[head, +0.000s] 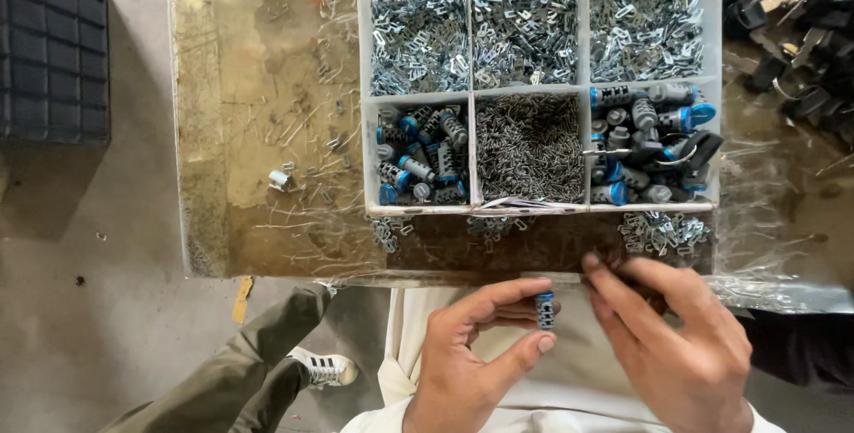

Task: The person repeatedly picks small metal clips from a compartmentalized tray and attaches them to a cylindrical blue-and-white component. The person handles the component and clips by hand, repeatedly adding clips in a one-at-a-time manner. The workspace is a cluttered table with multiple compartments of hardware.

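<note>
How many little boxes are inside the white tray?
6. Three in the far row of the tray, all holding metal clips. Three in the near row: blue-capped cylinders left, thin wire pieces middle, more cylinders right. None look hidden.

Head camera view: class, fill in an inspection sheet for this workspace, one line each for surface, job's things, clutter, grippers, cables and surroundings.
Surface: worn, stained bench top, partly under clear plastic sheet.
Job's things: white six-compartment tray; three far compartments hold small metal clips, the near middle one fine wire pieces, the near left and right ones blue-ended cylinders. One small cylinder is pinched in the left hand.
Clutter: loose clips and wire bits scattered in front of the tray and to its left.
Grippers: left hand holds the cylinder; right hand has fingertips at the bench edge, what it holds cannot be told.
Cables: nothing seen.
Surroundings: black crate on the concrete floor; pile of black parts far right.
</note>
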